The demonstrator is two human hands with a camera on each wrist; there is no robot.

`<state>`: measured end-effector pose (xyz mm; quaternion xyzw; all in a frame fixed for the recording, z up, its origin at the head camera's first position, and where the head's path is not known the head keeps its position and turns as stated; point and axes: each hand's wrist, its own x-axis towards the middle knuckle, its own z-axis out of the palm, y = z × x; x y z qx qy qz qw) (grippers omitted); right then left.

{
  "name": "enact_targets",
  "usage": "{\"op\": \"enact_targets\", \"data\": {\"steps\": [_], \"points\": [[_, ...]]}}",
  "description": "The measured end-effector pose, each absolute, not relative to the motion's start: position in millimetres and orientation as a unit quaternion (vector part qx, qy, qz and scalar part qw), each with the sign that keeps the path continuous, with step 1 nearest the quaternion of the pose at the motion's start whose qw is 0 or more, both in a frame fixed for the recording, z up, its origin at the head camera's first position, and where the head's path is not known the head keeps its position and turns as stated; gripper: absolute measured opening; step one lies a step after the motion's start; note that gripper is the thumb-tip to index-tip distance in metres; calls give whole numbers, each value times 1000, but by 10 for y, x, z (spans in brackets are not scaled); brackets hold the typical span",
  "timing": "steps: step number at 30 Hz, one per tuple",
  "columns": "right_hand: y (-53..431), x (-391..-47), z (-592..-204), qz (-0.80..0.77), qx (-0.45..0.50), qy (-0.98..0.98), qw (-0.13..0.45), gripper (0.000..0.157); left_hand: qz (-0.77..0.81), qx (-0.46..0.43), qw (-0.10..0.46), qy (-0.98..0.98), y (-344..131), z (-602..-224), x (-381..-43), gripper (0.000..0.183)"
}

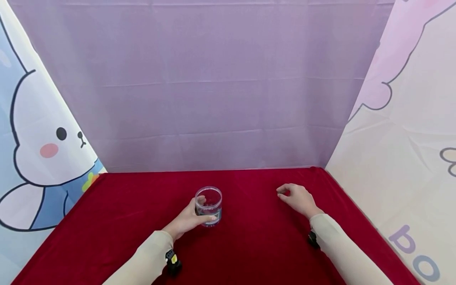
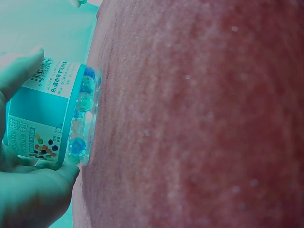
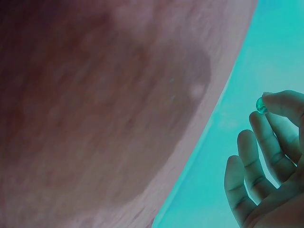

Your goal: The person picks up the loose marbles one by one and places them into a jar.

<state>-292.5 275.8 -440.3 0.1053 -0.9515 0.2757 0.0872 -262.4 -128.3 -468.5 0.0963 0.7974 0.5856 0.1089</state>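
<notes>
My left hand (image 1: 187,221) grips a clear round plastic jar (image 1: 219,213), upright and with its top uncovered, over the red cloth. The thumb lies across the front and the fingers wrap round the far side. In the left wrist view, a printed label (image 2: 39,114) with a barcode covers the jar's side. Several shiny round beads (image 2: 77,147), blue and greenish in this tint, show at its bottom. Off to the right, my right hand (image 1: 298,200) pinches a small shiny translucent bead (image 3: 261,105) between thumb and index finger, with the other fingers spread loosely.
A red velvet cloth (image 1: 256,245) covers the table. Behind it hangs a plain purple curtain (image 1: 221,87). Cartoon-printed sheets stand along the left side (image 1: 46,166) and the right side (image 1: 402,166). Both wrists carry small black devices (image 1: 173,263) at the sleeves.
</notes>
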Motion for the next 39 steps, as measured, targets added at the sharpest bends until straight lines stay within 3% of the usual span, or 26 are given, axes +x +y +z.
{"op": "enact_targets", "data": {"steps": [39], "points": [[1847,-2827,-4166,347,193,-910,117,19,585,104,108,798,-1286,-4689,-2619,95]]}}
